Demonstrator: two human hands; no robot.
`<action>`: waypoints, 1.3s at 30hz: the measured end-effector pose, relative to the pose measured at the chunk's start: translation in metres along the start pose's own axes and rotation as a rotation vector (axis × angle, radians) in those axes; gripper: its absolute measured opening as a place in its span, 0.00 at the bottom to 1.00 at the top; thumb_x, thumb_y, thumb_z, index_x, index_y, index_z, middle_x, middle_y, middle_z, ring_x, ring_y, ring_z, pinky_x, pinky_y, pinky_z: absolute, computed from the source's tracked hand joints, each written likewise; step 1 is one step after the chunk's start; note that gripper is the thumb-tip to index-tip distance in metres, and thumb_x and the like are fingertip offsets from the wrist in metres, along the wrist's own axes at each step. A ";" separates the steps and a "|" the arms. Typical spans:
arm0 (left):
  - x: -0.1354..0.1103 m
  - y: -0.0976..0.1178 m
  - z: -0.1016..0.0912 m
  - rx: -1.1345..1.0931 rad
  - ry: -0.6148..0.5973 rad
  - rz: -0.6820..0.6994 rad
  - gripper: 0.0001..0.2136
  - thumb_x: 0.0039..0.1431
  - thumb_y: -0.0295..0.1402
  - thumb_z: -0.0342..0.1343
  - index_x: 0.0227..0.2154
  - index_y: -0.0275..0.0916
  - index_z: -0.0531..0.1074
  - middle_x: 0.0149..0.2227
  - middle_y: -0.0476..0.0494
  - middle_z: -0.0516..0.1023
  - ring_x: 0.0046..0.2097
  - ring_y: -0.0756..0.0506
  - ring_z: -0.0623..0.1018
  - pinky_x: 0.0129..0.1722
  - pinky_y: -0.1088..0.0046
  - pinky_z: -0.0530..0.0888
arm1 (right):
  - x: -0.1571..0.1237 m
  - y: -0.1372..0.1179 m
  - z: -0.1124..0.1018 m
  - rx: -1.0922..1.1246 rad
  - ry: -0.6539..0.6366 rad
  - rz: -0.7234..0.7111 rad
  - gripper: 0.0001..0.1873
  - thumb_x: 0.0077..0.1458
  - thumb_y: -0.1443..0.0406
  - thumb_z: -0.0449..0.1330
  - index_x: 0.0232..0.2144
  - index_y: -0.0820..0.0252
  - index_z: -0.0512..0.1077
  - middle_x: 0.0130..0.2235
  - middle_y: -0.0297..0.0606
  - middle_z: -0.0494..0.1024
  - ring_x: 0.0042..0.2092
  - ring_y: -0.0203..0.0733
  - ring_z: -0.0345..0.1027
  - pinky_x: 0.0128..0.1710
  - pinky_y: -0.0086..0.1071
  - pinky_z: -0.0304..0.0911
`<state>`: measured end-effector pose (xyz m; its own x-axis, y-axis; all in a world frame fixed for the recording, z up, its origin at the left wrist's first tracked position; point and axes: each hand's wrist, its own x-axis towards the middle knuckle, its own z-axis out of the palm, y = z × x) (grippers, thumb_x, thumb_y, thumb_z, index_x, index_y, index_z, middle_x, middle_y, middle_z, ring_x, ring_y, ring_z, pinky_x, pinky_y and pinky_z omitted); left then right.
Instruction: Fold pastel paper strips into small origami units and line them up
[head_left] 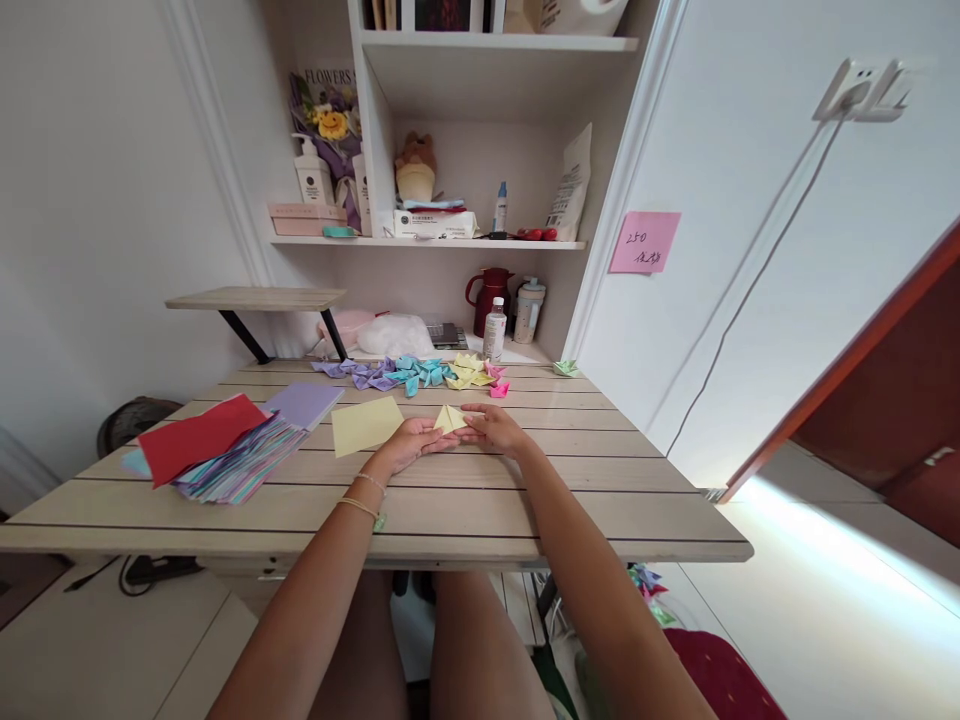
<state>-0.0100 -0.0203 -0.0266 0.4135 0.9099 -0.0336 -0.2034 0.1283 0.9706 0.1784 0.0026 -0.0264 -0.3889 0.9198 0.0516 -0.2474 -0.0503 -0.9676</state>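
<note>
A small, partly folded yellow paper lies on the wooden table between my hands. My left hand rests flat beside it, fingers stretched toward its left edge and touching it. My right hand presses on its right side with fingers extended over the fold. A flat yellow sheet lies just left of my left hand. Farther left sits a fanned stack of coloured paper with a red sheet on top and a lilac one behind.
A row of folded paper pieces in purple, teal, yellow and pink lies across the far side of the table. A small green folded piece sits at the far right. Behind stand a bottle, a red jug and shelves.
</note>
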 end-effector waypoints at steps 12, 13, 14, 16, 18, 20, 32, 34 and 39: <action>0.004 -0.006 0.009 0.092 0.110 0.041 0.13 0.42 0.35 0.64 0.30 0.31 0.73 0.28 0.40 0.77 0.27 0.49 0.77 0.29 0.76 0.72 | -0.003 -0.008 0.004 -0.227 0.057 -0.018 0.11 0.39 0.62 0.66 0.27 0.63 0.74 0.20 0.34 0.75 0.19 0.34 0.68 0.20 0.26 0.65; 0.004 -0.006 0.009 0.086 0.136 0.045 0.13 0.42 0.35 0.64 0.29 0.31 0.73 0.26 0.42 0.77 0.26 0.50 0.76 0.27 0.77 0.72 | -0.003 -0.008 0.007 -0.217 0.063 -0.036 0.12 0.39 0.61 0.66 0.27 0.63 0.74 0.21 0.34 0.76 0.20 0.34 0.68 0.20 0.26 0.65; 0.004 -0.005 0.008 0.070 0.157 0.046 0.12 0.42 0.34 0.64 0.29 0.31 0.73 0.25 0.43 0.76 0.25 0.51 0.75 0.26 0.77 0.72 | -0.003 -0.007 0.010 -0.198 0.069 -0.051 0.13 0.40 0.60 0.65 0.28 0.62 0.74 0.22 0.34 0.76 0.20 0.34 0.68 0.21 0.26 0.65; 0.004 -0.003 0.006 0.011 0.198 0.053 0.11 0.43 0.34 0.63 0.29 0.32 0.73 0.25 0.44 0.76 0.25 0.51 0.75 0.26 0.78 0.72 | -0.002 -0.006 0.017 -0.157 0.082 -0.076 0.14 0.42 0.57 0.63 0.30 0.61 0.73 0.24 0.35 0.77 0.22 0.34 0.69 0.22 0.26 0.65; 0.003 -0.001 0.004 -0.060 0.236 0.067 0.10 0.45 0.33 0.62 0.29 0.33 0.72 0.26 0.43 0.77 0.26 0.51 0.75 0.28 0.77 0.72 | -0.002 -0.004 0.022 -0.145 0.086 -0.111 0.15 0.43 0.56 0.62 0.32 0.61 0.73 0.26 0.36 0.77 0.22 0.34 0.69 0.23 0.27 0.66; 0.003 0.000 0.002 -0.103 0.261 0.076 0.09 0.46 0.33 0.61 0.30 0.33 0.72 0.27 0.42 0.77 0.27 0.51 0.76 0.30 0.76 0.73 | 0.000 0.000 0.026 -0.159 0.093 -0.154 0.16 0.42 0.56 0.62 0.33 0.60 0.73 0.28 0.37 0.78 0.22 0.35 0.70 0.25 0.28 0.67; 0.004 -0.001 0.002 -0.119 0.279 0.067 0.09 0.45 0.32 0.62 0.28 0.34 0.70 0.25 0.44 0.76 0.27 0.51 0.77 0.32 0.74 0.74 | 0.005 0.009 0.023 -0.185 0.100 -0.229 0.17 0.39 0.59 0.63 0.34 0.60 0.73 0.24 0.35 0.76 0.23 0.37 0.69 0.27 0.30 0.67; 0.005 -0.002 0.003 -0.111 0.280 0.077 0.10 0.44 0.32 0.63 0.28 0.34 0.69 0.26 0.44 0.76 0.28 0.50 0.77 0.33 0.73 0.74 | 0.005 0.010 0.022 -0.200 0.101 -0.236 0.18 0.39 0.60 0.62 0.35 0.60 0.73 0.25 0.34 0.76 0.23 0.36 0.69 0.27 0.30 0.66; 0.005 -0.004 0.005 -0.068 0.251 0.074 0.11 0.45 0.33 0.62 0.30 0.33 0.69 0.27 0.43 0.77 0.30 0.49 0.77 0.37 0.69 0.74 | 0.004 0.011 0.021 -0.410 0.134 -0.302 0.22 0.39 0.65 0.60 0.42 0.58 0.71 0.34 0.35 0.76 0.23 0.33 0.66 0.25 0.27 0.64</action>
<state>-0.0030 -0.0185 -0.0291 0.1644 0.9860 -0.0296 -0.2879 0.0767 0.9546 0.1554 -0.0021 -0.0312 -0.2299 0.9130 0.3371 0.0470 0.3564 -0.9332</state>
